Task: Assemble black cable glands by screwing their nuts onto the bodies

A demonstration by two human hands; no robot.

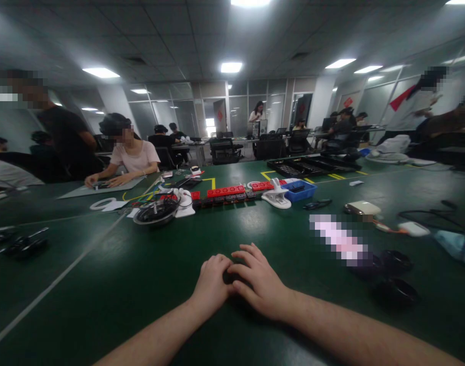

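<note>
My left hand [212,282] and my right hand [258,281] rest together on the green table [114,284], close to its near edge. The left hand's fingers are curled under like a fist. The right hand's fingers curve over a small dark object [231,276] that lies between the two hands. Most of that object is hidden, and I cannot name it. Both forearms reach in from the bottom of the view.
Mid-table lie red power strips [227,191], a blue tray [300,190], a white clamp [277,198] and a round dark dish with cables [156,212]. Dark round parts [395,292] sit at my right, black parts [21,245] at my left. A seated person [130,155] works at the far left.
</note>
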